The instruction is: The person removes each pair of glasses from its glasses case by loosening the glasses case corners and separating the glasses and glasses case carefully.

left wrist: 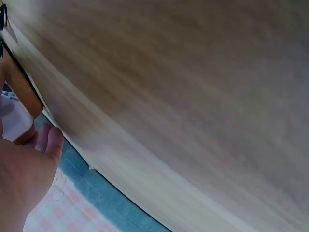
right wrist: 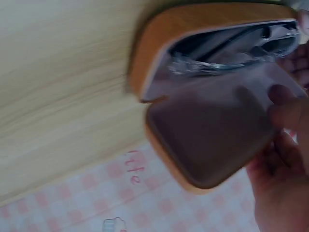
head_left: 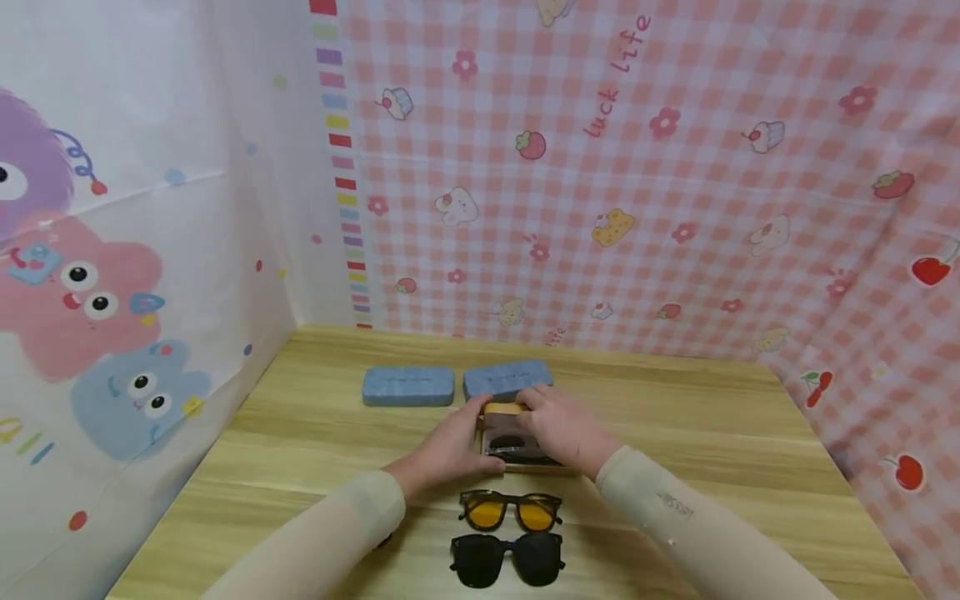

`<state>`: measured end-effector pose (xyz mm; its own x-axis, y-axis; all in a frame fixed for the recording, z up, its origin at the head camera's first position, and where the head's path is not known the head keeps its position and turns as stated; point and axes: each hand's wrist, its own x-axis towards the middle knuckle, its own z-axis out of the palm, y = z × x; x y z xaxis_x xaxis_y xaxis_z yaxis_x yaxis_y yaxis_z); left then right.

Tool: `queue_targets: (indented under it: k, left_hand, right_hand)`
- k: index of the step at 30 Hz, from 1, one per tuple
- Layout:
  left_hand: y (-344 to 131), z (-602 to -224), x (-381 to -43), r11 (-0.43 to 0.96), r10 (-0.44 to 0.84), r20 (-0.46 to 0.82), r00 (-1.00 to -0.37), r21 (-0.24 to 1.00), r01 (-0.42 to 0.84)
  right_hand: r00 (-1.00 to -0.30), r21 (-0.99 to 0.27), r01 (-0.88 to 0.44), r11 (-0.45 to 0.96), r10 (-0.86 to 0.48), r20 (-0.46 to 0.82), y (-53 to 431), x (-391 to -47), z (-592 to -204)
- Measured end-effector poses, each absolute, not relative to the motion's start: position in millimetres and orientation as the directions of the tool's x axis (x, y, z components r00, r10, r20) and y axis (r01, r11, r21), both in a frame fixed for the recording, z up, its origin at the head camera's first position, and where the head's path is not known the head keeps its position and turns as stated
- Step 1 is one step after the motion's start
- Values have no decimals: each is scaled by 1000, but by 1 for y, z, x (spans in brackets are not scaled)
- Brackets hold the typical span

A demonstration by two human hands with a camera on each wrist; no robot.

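An orange glasses case (head_left: 504, 409) lies with its lid up on the table, between my two hands. In the right wrist view, the raised lid (right wrist: 207, 130) shows a dark lining, and glasses in clear plastic (right wrist: 207, 66) lie in the lower half. My left hand (head_left: 452, 443) grips the case's left end, thumb at the front corner, fingers toward the back. My right hand (head_left: 564, 429) holds the lid's edge, its thumb (right wrist: 285, 110) on the lining. Only part of the case (left wrist: 21, 87) enters the left wrist view.
Two blue glasses cases (head_left: 408, 386) (head_left: 504, 380) stand behind the orange one. Nearer me lie yellow-lensed glasses (head_left: 486, 511) and, below them, black sunglasses (head_left: 480, 560). A small dark thing (head_left: 384, 541) shows beside my left sleeve. Patterned cloth (head_left: 622, 175) hangs behind the table.
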<state>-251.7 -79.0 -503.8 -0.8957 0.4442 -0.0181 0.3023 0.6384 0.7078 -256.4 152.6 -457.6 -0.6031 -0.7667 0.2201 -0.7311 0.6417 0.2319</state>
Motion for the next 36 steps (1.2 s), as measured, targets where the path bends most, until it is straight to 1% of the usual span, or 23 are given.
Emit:
queue_targets:
  k: [6, 9, 15, 17, 19, 21, 22, 24, 27, 30, 33, 36]
  left_hand:
    - [-78, -504, -254, 673, 472, -8, -882, 649, 354]
    - [-79, -506, -255, 683, 475, -18, -880, 638, 355]
    - [-81, -510, -258, 687, 491, 3, -871, 613, 390]
    - [-81, -511, -258, 685, 496, 10, -868, 611, 398]
    - [-81, -512, -258, 683, 496, 14, -868, 611, 400]
    - [-81, -511, -258, 680, 497, 16, -868, 615, 400]
    - [-81, -512, -258, 676, 500, 22, -866, 615, 406]
    - [-79, -512, -257, 679, 501, 24, -865, 609, 410]
    - [-76, -510, -256, 681, 499, 23, -866, 608, 408]
    - [-77, -509, -255, 682, 491, 7, -871, 619, 390]
    - [-80, -507, -254, 685, 485, -9, -875, 626, 373]
    - [-82, -507, -253, 701, 478, -14, -878, 609, 372]
  right_hand:
    - [-680, 120, -707, 697, -717, 154, 148, -250, -461]
    - [-710, 114, -682, 723, -691, 137, 149, -247, -464]
    - [-760, 209, -605, 768, -636, 138, 151, -240, -472]
    - [-771, 209, -583, 785, -616, 163, 152, -237, -472]
    - [-773, 172, -571, 803, -597, 217, 154, -233, -469]
    - [-749, 120, -580, 806, -585, 309, 159, -226, -465]
    - [-724, 104, -594, 798, -586, 364, 164, -222, -462]
    - [-658, 89, -630, 771, -591, 468, 177, -211, -456]
    - [-539, 118, -680, 724, -602, 589, 207, -190, -449]
    - [-459, 151, -706, 692, -609, 647, 239, -169, -453]
    - [-422, 178, -713, 678, -618, 664, 265, -155, -470]
    - [-387, 213, -729, 650, -648, 656, 278, -147, -493]
